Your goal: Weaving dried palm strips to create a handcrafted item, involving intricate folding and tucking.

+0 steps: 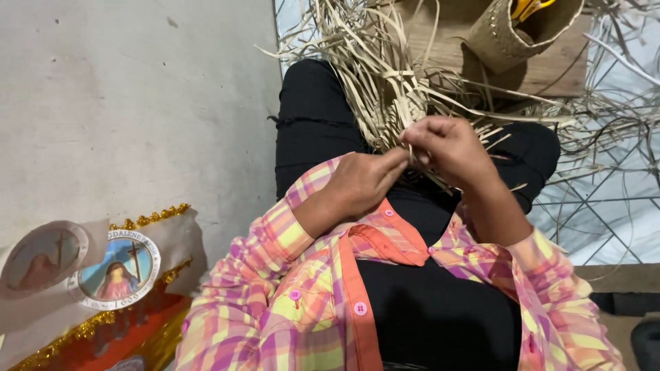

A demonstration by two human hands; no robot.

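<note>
Pinching straw strips (385,89), woven basket (509,34) holding scissors (529,8)

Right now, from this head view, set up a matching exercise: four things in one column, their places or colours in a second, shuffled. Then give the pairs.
Things:
1. pale straw strips
2. woven basket
3. plaid shirt
4. round picture plate

Descriptions:
A. pink, yellow and orange
B. lower left, by gold trim
C. pinched between the left hand and right hand
D. top, on a wooden board

Pairs: 1-C, 2-D, 3-A, 4-B
</note>
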